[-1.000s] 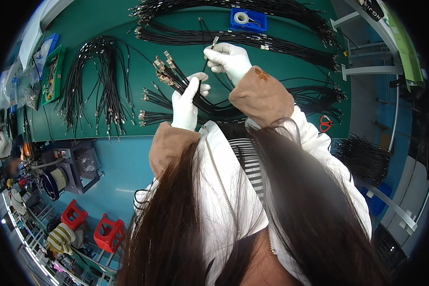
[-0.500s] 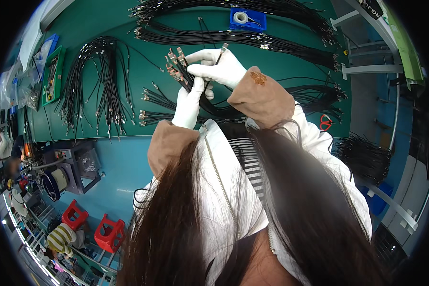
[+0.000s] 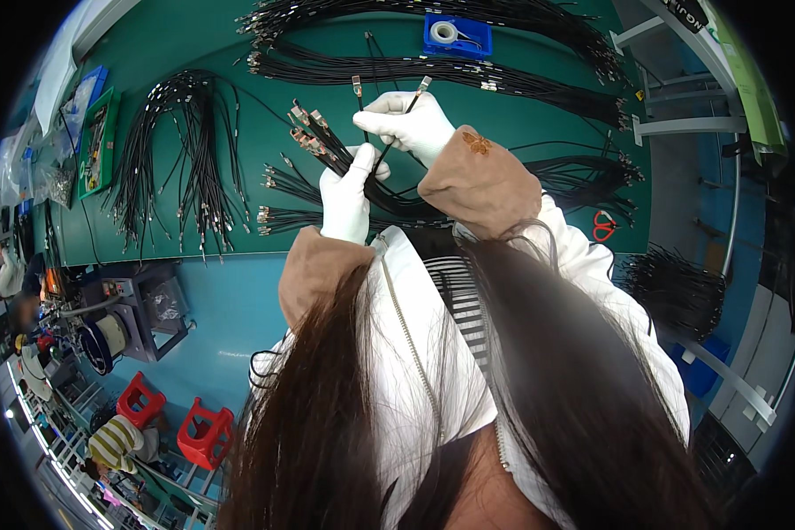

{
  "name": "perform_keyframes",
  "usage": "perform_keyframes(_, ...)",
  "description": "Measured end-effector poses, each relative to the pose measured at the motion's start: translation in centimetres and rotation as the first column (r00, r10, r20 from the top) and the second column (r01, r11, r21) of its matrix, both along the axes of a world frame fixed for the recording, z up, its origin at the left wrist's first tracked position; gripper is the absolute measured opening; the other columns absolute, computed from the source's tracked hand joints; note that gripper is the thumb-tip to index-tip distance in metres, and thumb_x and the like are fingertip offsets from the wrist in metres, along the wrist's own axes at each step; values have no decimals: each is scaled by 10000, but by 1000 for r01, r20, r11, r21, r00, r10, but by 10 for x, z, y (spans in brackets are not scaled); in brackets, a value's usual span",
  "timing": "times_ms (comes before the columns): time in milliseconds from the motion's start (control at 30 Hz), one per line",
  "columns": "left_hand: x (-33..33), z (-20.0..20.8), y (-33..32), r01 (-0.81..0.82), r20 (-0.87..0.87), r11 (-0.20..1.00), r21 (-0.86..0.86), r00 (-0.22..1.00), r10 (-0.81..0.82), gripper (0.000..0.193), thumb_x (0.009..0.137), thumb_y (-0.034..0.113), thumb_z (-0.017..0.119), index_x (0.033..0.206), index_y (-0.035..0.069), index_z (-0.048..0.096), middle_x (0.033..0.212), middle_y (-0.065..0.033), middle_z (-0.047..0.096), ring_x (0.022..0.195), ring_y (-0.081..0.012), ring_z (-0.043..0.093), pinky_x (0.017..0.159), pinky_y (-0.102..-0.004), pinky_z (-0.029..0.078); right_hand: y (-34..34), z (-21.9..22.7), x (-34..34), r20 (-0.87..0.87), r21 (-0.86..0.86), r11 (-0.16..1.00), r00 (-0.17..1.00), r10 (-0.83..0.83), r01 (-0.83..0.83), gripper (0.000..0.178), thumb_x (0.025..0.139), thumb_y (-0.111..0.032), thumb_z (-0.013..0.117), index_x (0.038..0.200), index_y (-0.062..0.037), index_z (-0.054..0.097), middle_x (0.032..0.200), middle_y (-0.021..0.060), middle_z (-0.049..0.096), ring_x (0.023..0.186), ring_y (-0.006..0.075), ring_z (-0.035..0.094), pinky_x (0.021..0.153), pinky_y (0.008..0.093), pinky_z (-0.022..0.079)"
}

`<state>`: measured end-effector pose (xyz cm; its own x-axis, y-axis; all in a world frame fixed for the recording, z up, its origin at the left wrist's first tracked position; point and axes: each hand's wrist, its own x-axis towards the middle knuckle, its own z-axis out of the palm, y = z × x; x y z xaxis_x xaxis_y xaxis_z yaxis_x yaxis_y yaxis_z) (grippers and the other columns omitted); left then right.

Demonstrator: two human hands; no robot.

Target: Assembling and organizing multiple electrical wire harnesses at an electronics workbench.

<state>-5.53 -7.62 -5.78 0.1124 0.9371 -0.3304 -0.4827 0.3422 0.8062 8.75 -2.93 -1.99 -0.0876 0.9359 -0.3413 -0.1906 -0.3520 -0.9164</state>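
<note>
Black wires sat bunched in the gloved left hand, terminals fanned upward, so the right hand could pinch one wire clear.

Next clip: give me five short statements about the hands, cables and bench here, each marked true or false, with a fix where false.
1. Both hands wear white gloves. True: left hand, right hand.
2. The left hand grips a bundle of black cables. True.
3. The right hand is empty. False: it pinches a cable with a metal end.
4. The red scissors lie on the green mat. True.
5. The tape roll's tray is red. False: it is blue.
</note>
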Motion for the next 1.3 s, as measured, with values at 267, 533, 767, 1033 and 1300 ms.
perform_keyframes(267, 2, 3, 0, -7, -2, 1000, -30, 1000, 7, 201, 895, 176, 650, 931, -12, 590, 804, -59, 624, 667, -127, 592, 635, -261, 487, 2, -3, 2, -29, -97, 995, 999, -19, 16, 200, 751, -199, 787, 825, -54, 670, 604, -57, 540, 487, 3, 435, 426, 155, 306)
perform_keyframes(533, -1, 5, -2, 9, -32, 999, -33, 999, -10, 209, 907, 182, 635, 974, -8, 578, 802, -58, 605, 689, -150, 591, 659, -293, 499, 3, -6, 1, -49, -132, 991, 999, 18, -25, 207, 771, -220, 771, 818, -52, 659, 638, -46, 539, 488, -1, 422, 430, 149, 294)
perform_keyframes(767, 3, 10, 3, -13, 11, 998, -63, 1000, 14, 240, 916, 205, 619, 1004, -17, 596, 887, -70, 626, 769, -140, 600, 740, -291, 511, 5, -37, 3, -133, 61, 989, 983, -129, 138, 314, 883, -315, 623, 937, -7, 640, 695, 11, 571, 629, 122, 529, 629, 284, 446)
perform_keyframes(1033, 2, -6, 5, 19, -1, 998, -58, 1000, -19, 283, 913, 201, 616, 1076, -29, 592, 942, -83, 631, 821, -165, 613, 782, -313, 505, 0, 4, 4, 82, 97, 988, 990, 114, -122, 313, 813, -203, 696, 1049, 0, 668, 710, -4, 589, 530, 35, 438, 479, 208, 356)
perform_keyframes(1300, 4, 3, 2, 76, 11, 997, 5, 997, -76, 264, 872, 95, 634, 1098, -35, 591, 940, -64, 632, 857, -137, 601, 781, -274, 477, 5, 0, -6, 293, 149, 949, 930, 225, -276, 299, 771, -200, 739, 1008, -21, 705, 840, 82, 701, 719, 108, 637, 626, 245, 495)
